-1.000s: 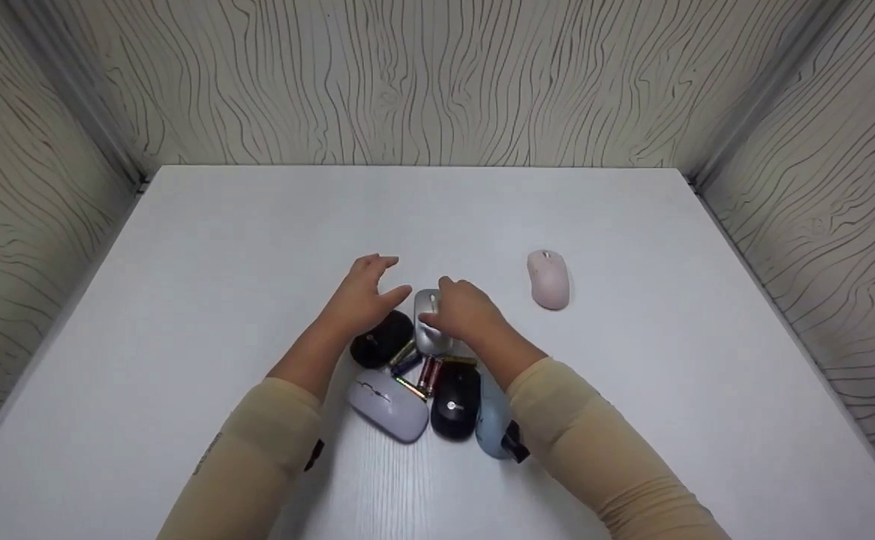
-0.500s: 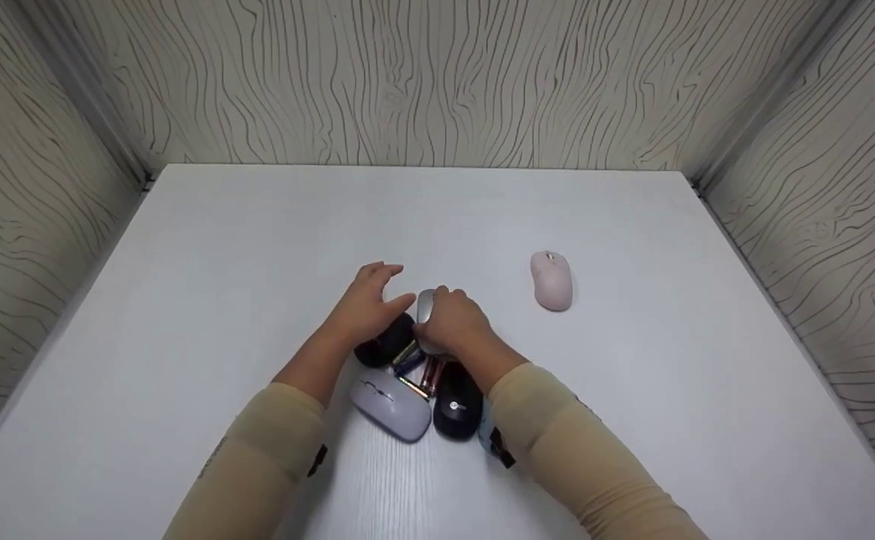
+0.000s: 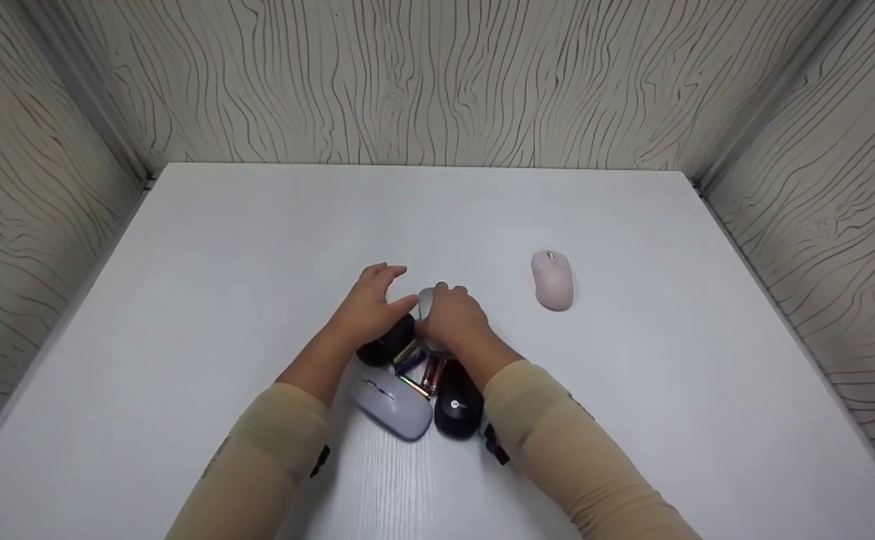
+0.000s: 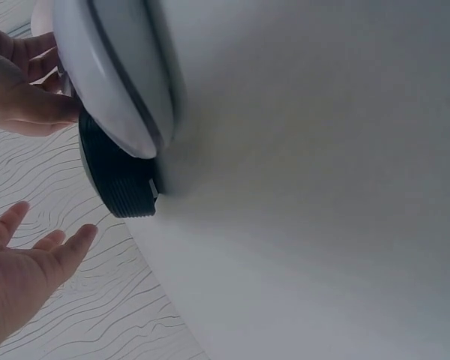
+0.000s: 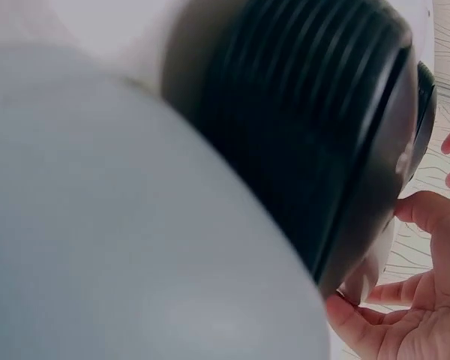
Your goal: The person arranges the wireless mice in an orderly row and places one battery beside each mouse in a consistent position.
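My right hand [image 3: 454, 319] grips a silver mouse [image 3: 425, 300] from above, thumb on its left side and fingers over its right; much of the mouse is hidden under the hand. To the left, my left hand [image 3: 366, 307] hovers over a black mouse [image 3: 389, 345], fingers spread and holding nothing. In the left wrist view, the left hand [image 4: 30, 270] shows its relaxed fingers apart from everything. Several small batteries [image 3: 411, 358] lie between the mice, just below the silver one. The right wrist view shows the right hand [image 5: 435, 285] with thumb and fingers at the silver mouse [image 5: 367, 277].
A lavender mouse [image 3: 392, 405] and a second black mouse [image 3: 458, 405] lie nearer the body. A blue mouse [image 5: 135, 225] is mostly covered by the right sleeve in the head view. A pink mouse [image 3: 553, 281] sits apart on the right of the white table [image 3: 295, 217].
My right hand has come down and closed further over the silver mouse, covering more of it. The right forearm has shifted left over the blue mouse. My left hand has barely moved.
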### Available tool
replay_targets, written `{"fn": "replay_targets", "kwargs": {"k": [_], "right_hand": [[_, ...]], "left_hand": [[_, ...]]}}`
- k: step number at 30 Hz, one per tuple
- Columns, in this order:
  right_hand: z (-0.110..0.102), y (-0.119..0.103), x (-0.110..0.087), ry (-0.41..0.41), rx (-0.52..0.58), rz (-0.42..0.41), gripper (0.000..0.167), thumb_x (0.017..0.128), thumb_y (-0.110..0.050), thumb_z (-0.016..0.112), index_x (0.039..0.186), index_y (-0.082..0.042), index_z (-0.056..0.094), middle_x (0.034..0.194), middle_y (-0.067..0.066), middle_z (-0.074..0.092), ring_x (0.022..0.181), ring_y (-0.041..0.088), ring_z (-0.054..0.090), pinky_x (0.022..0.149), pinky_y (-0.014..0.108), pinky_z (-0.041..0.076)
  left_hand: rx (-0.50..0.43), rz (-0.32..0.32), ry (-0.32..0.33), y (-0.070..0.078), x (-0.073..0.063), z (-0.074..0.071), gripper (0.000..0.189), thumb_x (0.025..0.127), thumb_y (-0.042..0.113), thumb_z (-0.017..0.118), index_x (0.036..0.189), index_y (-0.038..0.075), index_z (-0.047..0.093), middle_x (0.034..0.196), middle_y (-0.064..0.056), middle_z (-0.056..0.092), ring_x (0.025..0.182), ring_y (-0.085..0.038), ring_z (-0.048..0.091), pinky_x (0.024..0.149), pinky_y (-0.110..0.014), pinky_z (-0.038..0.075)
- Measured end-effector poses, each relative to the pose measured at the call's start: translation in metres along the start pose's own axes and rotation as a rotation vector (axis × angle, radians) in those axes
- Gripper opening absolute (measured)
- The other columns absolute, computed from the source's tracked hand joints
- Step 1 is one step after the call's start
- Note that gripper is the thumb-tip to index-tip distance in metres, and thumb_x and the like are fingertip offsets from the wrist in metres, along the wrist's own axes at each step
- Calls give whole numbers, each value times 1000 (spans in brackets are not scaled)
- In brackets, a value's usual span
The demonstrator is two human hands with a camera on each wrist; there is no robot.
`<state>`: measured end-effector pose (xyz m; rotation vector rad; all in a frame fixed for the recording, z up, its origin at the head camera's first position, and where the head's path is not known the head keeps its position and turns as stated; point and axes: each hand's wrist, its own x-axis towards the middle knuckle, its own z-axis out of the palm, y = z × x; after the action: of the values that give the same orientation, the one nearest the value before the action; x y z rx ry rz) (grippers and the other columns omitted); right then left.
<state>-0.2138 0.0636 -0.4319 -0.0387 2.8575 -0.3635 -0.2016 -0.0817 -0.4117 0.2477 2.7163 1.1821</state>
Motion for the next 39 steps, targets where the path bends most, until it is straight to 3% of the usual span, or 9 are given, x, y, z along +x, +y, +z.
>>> {"fn": "replay_targets", "kwargs": {"k": [6,13,22,31,39], "right_hand": [[-5,7,1,-5,54,-9,73,76,-40,67,132,-4,40,111,18,51,95,28,54,84,41,47],[-26,19,10,22,84,-2,73,77,-39,65,133,0,39,114,21,52,98,31,54,86,43,46],[-47,28,31,23,130,52,79,78,-40,63,138,0,31,124,24,46,111,35,49,95,45,40],[-43,28,47,25,129,70,78,78,-38,64,136,1,33,123,25,46,109,35,50,94,44,40],[-36,26,53,-5,123,79,79,80,-38,63,139,2,28,128,26,43,115,37,47,96,43,39]], "left_hand": [[6,-14,-6,0,0,-2,59,87,41,57,138,17,39,147,-12,23,134,-28,25,106,-45,27],[13,-50,-9,-2,1,-6,60,87,42,56,139,18,38,148,-11,21,134,-29,26,106,-46,26],[0,-73,4,-7,16,-6,60,88,40,56,140,19,35,148,-11,21,135,-28,24,107,-45,24],[19,-81,13,-2,33,-2,61,88,42,55,140,18,35,147,-9,23,135,-26,24,107,-42,24],[63,-73,5,-2,40,4,61,88,43,54,140,18,35,148,-11,22,135,-28,25,106,-43,26]]}}
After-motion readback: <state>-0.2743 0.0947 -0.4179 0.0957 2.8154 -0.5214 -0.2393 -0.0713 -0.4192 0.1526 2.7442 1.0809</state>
